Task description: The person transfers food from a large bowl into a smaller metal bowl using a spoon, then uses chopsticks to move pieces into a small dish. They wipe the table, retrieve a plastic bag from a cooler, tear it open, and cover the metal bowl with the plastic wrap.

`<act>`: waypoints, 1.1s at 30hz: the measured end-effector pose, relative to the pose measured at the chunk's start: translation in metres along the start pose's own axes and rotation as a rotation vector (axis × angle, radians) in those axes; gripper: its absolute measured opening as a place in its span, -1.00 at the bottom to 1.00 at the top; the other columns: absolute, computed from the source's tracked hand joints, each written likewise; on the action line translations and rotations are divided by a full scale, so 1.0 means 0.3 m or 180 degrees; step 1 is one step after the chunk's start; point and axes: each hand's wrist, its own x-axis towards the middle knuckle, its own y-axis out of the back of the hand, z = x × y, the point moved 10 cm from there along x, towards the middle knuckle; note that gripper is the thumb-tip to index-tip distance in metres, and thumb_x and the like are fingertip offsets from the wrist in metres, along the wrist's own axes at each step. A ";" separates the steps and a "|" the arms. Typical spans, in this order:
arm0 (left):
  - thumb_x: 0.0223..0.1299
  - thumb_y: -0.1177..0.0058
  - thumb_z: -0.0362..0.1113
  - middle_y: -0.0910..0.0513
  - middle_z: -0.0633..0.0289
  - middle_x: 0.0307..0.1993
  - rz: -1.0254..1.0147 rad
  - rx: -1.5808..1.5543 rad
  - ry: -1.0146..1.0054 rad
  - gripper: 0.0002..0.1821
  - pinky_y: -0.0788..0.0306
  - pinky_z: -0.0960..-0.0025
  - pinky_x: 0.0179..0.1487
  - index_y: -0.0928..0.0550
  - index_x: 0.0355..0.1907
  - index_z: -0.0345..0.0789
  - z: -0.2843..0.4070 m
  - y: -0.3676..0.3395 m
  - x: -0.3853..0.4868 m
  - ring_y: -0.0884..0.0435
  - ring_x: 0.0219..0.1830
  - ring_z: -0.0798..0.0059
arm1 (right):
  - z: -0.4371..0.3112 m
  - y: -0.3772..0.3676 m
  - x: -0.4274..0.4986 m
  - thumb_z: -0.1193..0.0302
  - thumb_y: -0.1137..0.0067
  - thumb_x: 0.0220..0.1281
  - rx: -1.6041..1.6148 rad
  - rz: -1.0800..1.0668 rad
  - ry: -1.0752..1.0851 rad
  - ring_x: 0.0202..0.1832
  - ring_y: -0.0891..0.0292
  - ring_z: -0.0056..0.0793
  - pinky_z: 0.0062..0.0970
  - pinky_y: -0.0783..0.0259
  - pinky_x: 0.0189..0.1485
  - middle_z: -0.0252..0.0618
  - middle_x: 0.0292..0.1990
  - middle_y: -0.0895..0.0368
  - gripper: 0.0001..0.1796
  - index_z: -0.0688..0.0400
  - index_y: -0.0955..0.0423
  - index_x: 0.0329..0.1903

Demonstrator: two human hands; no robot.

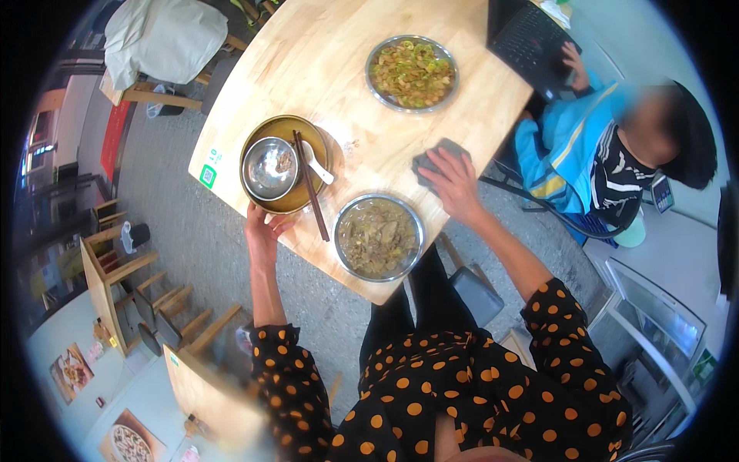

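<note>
My left hand (263,228) holds the near side of a brown bowl (322,137) close to the table edge. Nested in that bowl are a metal bowl (260,167) with a little food residue, a white spoon (318,164) and brown chopsticks (312,190) that stick out over the rim. My right hand (453,182) lies with fingers spread on a dark grey cloth (426,173), pressed to the tabletop. Between my hands, near the table corner, sits a round metal dish of greyish stewed food (378,237). Farther off stands a metal plate of chopped green-and-brown food (411,73).
The wooden table (312,63) bears a green-framed printed code (208,176) at its left edge. On the right a seated person in a blue jacket (568,144) has a hand at a black laptop (531,46). A grey-seated stool (476,294) stands below the table's right side.
</note>
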 end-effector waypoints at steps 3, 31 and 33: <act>0.48 0.13 -0.08 -0.59 -0.05 0.11 0.0616 -0.0111 -0.0151 -0.35 -0.70 0.05 -0.03 -0.14 0.51 -0.27 -0.051 0.077 -0.133 -0.68 0.07 0.02 | 0.016 0.039 -0.024 0.42 -0.34 0.06 0.0086 -0.0139 0.0246 0.54 -0.16 -0.33 0.10 0.17 0.57 -0.38 0.46 -0.36 -0.41 -0.25 -0.61 0.21; 0.42 0.03 -0.23 -0.70 0.05 -0.13 0.0933 -0.0113 0.0733 -0.52 -0.65 0.28 -0.14 -0.43 0.32 -0.37 -0.444 -0.155 -0.646 -0.72 -0.11 0.33 | 0.543 -0.019 0.444 0.52 -0.05 0.41 0.2899 -0.0020 -0.2754 -0.50 -0.66 -0.40 -0.53 -0.58 -0.50 -0.04 -0.29 -0.66 -0.50 0.40 -0.23 0.34; 0.40 0.02 -0.30 -0.66 0.08 -0.11 0.0874 -0.0106 0.0859 -0.52 -0.66 0.31 -0.17 -0.42 0.33 -0.37 -0.469 -0.199 -0.653 -0.72 -0.12 0.35 | 0.523 -0.011 0.466 0.59 0.00 0.36 0.2663 0.0025 -0.2833 -0.53 -0.66 -0.38 -0.52 -0.58 -0.54 0.01 -0.31 -0.65 -0.49 0.41 -0.20 0.33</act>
